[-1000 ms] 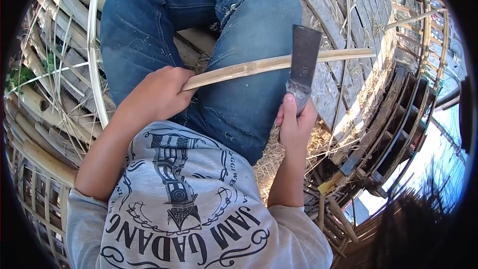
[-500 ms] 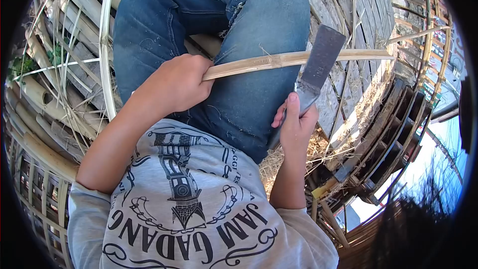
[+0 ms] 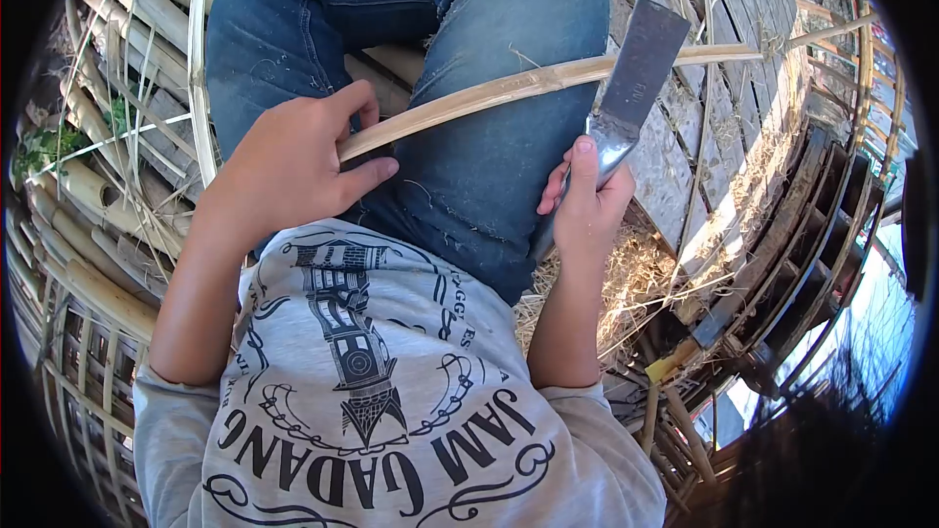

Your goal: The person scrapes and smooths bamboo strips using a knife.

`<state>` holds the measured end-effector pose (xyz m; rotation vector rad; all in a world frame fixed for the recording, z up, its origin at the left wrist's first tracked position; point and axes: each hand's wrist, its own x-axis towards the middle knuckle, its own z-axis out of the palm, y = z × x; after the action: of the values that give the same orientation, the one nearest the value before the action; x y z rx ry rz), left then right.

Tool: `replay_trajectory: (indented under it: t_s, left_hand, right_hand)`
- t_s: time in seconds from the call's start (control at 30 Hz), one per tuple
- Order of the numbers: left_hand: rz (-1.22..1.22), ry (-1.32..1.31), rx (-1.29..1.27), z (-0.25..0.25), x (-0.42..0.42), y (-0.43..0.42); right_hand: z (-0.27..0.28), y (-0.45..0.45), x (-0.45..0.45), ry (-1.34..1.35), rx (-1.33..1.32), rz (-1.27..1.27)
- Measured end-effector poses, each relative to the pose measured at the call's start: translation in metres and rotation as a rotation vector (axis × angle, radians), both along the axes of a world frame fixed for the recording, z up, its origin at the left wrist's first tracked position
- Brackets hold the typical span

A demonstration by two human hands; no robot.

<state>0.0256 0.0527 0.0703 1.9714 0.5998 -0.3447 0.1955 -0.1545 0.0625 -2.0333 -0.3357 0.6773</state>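
Observation:
My left hand [image 3: 289,161] holds the near end of a split bamboo strip [image 3: 479,93] loosely, its thumb and forefinger parted around it. The strip runs over my right thigh, bows slightly and has a node near its middle. My right hand [image 3: 587,196] is closed round the metal handle of a broad-bladed chopping knife [image 3: 641,64], thumb along the top. The dark, square-ended blade stands across the strip and hides a short part of it. Whether the edge touches the strip I cannot tell.
Bamboo poles [image 3: 147,0] and thin strips lie at the left, beside a long pale strip [image 3: 199,68]. Worn wooden boards [image 3: 675,166] and straw-like shavings [image 3: 626,284] are on the right. Beyond them curves a dark slatted frame [image 3: 782,244].
My left hand has shifted left and loosened its fingers. The strip has moved left with it, its far end higher in view. The knife has risen slightly and moved a little right.

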Motion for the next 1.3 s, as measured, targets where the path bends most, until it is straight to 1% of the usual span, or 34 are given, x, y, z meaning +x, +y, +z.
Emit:
replay_trajectory:
  t_s: [0.07, 0.1, 0.17, 0.2, 0.27, 0.33, 0.4, 0.43, 0.57, 0.77, 0.87, 0.9, 0.93, 0.97, 1.0, 1.03, 1.07, 1.1, 1.13, 1.17, 1.23, 1.27, 1.3]
  left_hand:
    - [-0.004, 0.193, 0.000, 0.017, -0.011, 0.003]
    - [-0.018, 0.218, 0.010, 0.019, -0.021, 0.001]
    - [0.044, 0.137, 0.038, 0.024, -0.040, -0.002]
    - [0.037, 0.159, 0.051, 0.028, -0.046, -0.003]
    - [0.073, 0.227, -0.008, 0.037, -0.052, -0.003]
    - [0.021, 0.259, 0.018, 0.041, -0.052, -0.003]
    - [0.068, 0.278, 0.063, 0.039, -0.050, -0.008]
    - [0.072, 0.262, 0.121, 0.034, -0.049, -0.011]
    - [0.051, 0.255, 0.114, 0.023, -0.050, -0.013]
    - [0.061, 0.153, 0.164, 0.012, -0.045, -0.015]
    - [0.050, 0.135, 0.125, 0.005, -0.043, -0.024]
    - [0.081, 0.106, 0.070, 0.003, -0.041, -0.031]
    - [0.108, 0.080, 0.016, 0.003, -0.037, -0.037]
    - [0.129, 0.075, -0.070, 0.003, -0.031, -0.045]
    - [0.111, 0.073, -0.063, 0.000, -0.024, -0.054]
    - [0.154, 0.021, -0.100, -0.006, -0.019, -0.065]
    - [0.195, -0.034, -0.137, -0.011, -0.016, -0.071]
    - [0.174, -0.044, -0.127, -0.014, -0.015, -0.072]
    - [0.178, -0.038, -0.093, -0.016, -0.015, -0.072]
    - [0.179, -0.032, -0.056, -0.017, -0.015, -0.071]
    - [0.151, -0.019, 0.013, -0.017, -0.016, -0.067]
    - [0.150, 0.005, 0.064, -0.017, -0.018, -0.065]
    - [0.120, -0.003, 0.098, -0.019, -0.019, -0.063]
  right_hand:
    - [0.000, -0.002, 0.002, 0.028, 0.007, -0.023]
    - [-0.001, -0.003, 0.003, 0.032, 0.014, -0.027]
    - [-0.003, -0.004, 0.004, 0.060, 0.030, -0.031]
    - [-0.004, -0.005, 0.004, 0.074, 0.041, -0.034]
    - [-0.005, -0.006, 0.005, 0.077, 0.029, -0.037]
    - [-0.005, -0.007, 0.007, 0.104, 0.049, -0.045]
    - [-0.003, -0.011, 0.009, 0.123, 0.061, -0.054]
    - [-0.001, -0.013, 0.011, 0.145, 0.052, -0.021]
    - [0.006, -0.019, 0.014, 0.164, 0.012, 0.056]
    - [0.004, -0.020, 0.012, 0.148, 0.034, -0.009]
    - [0.001, -0.017, 0.010, 0.147, 0.071, -0.032]
    - [0.003, -0.018, 0.011, 0.154, 0.036, 0.025]
    - [0.001, -0.018, 0.008, 0.155, 0.043, 0.011]
    - [-0.002, -0.016, 0.004, 0.017, 0.063, 0.087]
    - [-0.004, -0.015, 0.001, -0.125, 0.080, 0.162]
    - [0.000, -0.015, 0.002, -0.074, 0.078, 0.124]
    - [0.000, -0.016, 0.004, -0.082, 0.085, 0.106]
    - [0.000, -0.018, 0.008, -0.070, 0.079, 0.134]
    - [0.000, -0.019, 0.010, -0.059, 0.077, 0.161]
    - [0.000, -0.020, 0.012, -0.070, 0.093, 0.138]
    - [-0.001, -0.021, 0.013, -0.187, 0.124, 0.249]
    - [-0.001, -0.022, 0.014, -0.198, 0.142, 0.215]
    - [-0.002, -0.023, 0.014, -0.230, 0.108, 0.254]
